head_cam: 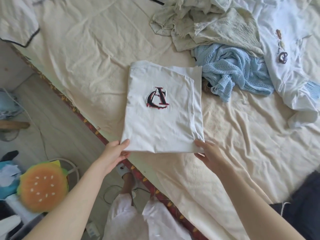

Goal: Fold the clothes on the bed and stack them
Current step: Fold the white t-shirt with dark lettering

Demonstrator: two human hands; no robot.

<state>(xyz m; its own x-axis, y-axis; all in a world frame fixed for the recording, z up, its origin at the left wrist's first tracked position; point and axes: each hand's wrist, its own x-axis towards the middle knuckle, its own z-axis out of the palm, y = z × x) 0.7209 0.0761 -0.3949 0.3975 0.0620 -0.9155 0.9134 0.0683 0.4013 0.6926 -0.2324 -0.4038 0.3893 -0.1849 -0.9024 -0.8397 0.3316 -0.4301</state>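
A folded white T-shirt (162,125) with a black and red letter logo lies flat on the cream bed sheet (83,66), near the bed's edge. My left hand (116,153) pinches its near left corner, thumb on top. My right hand (209,151) grips its near right corner the same way. Behind it lie unfolded clothes: a light blue knitted garment (237,73), a pale green crumpled garment (216,26) and a white shirt with small prints (292,66).
The bed's edge (86,120) runs diagonally with a red patterned trim. A burger-shaped cushion (41,186) and cables lie on the floor to the left. A dark cloth (304,205) lies at the bed's near right. White fabric with dark piping (19,26) sits at the far left.
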